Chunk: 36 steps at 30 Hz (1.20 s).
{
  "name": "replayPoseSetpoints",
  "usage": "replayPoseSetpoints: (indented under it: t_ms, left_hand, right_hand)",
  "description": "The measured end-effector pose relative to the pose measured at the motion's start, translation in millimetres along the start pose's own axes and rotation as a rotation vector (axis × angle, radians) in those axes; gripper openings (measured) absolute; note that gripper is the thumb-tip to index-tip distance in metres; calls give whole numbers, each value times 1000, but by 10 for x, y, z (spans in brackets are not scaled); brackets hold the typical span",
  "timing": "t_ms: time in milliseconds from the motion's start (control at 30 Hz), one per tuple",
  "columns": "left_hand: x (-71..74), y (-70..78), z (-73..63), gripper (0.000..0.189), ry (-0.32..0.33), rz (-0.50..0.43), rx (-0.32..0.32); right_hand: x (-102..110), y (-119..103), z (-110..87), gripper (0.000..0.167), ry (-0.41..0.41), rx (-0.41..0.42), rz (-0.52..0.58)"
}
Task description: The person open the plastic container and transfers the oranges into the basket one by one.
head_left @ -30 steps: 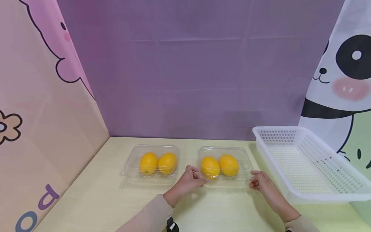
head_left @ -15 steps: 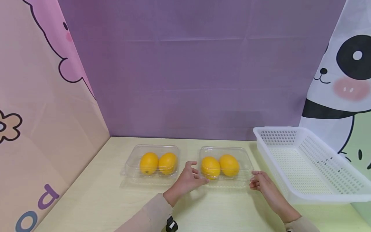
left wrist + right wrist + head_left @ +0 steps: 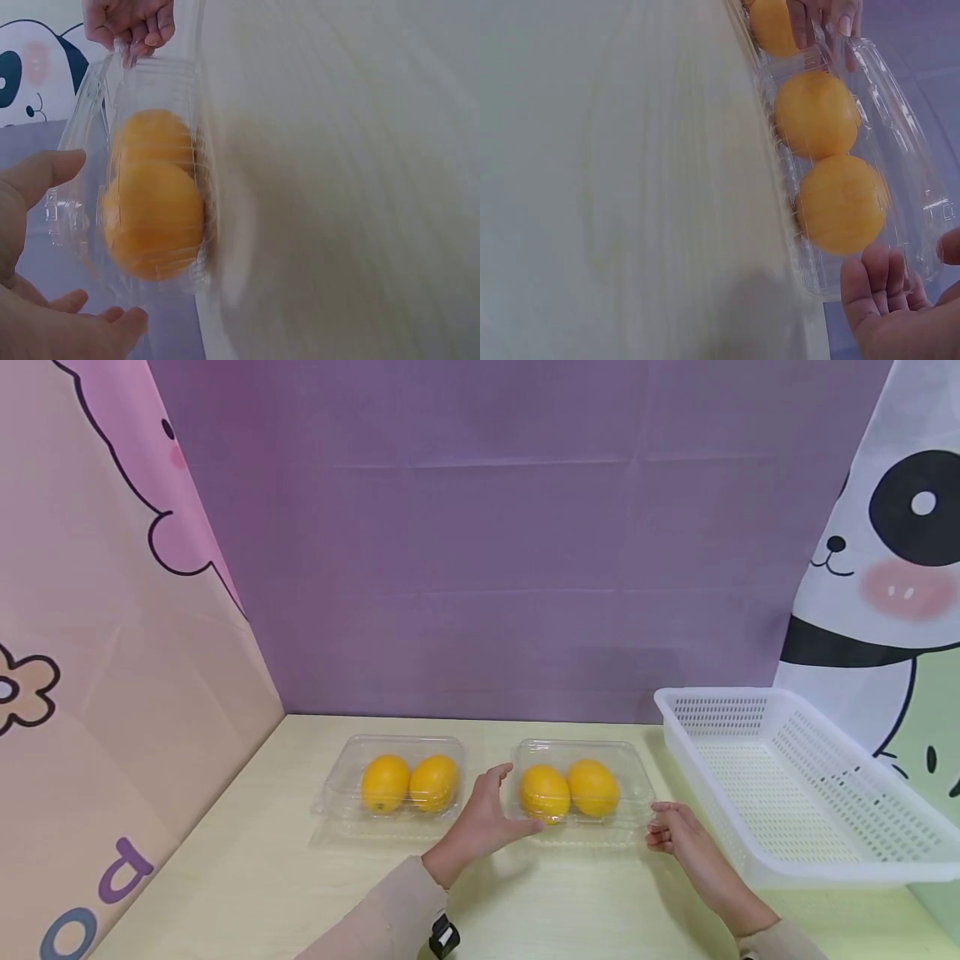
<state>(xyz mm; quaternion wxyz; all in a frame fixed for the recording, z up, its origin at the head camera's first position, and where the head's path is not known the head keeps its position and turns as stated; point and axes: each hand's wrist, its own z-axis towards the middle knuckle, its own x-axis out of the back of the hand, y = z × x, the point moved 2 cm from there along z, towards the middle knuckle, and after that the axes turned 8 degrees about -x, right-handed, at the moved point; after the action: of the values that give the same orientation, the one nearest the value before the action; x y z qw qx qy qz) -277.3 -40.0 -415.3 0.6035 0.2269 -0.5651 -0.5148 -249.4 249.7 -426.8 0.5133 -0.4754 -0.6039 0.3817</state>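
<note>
Two oranges (image 3: 592, 787) lie in a clear plastic clamshell box (image 3: 632, 758) on the table. At its left side my left hand (image 3: 483, 820) is spread, with the thumb near the front left corner and the fingers raised. The left wrist view shows these fingers (image 3: 45, 176) apart from the box, with nothing between them. My right hand (image 3: 678, 833) is at the box's right front corner. In the right wrist view its fingers (image 3: 876, 279) are loosely bent right at the box's end, with the thumb (image 3: 950, 247) apart from them.
A second clear clamshell box (image 3: 337, 777) with two oranges (image 3: 386, 783) stands to the left. A white perforated basket (image 3: 780, 868) stands at the right. A purple cloth (image 3: 465, 543) hangs behind the table (image 3: 247, 877), and printed cloths flank both sides.
My left hand has let go of the box's left edge; its fingers have uncurled and spread up and away from the thumb. The right hand and both boxes have stayed in place.
</note>
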Motion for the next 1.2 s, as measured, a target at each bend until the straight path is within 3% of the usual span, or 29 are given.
replayPoseSetpoints:
  t_ms: [300,633,967,1200]
  left_hand:
    - [68,80,55,89,-56,164,-122]
    - [53,131,76,83,-146,265,-143]
    - [71,165,103,78,-160,275,-127]
    - [92,185,121,80,-144,253,-152]
  right_hand:
    - [0,1,-4,43,10,2,-15]
    - [6,-5,-9,43,10,-11,-29]
    - [26,10,-19,49,1,1,-53]
    - [23,35,-1,53,22,11,-80]
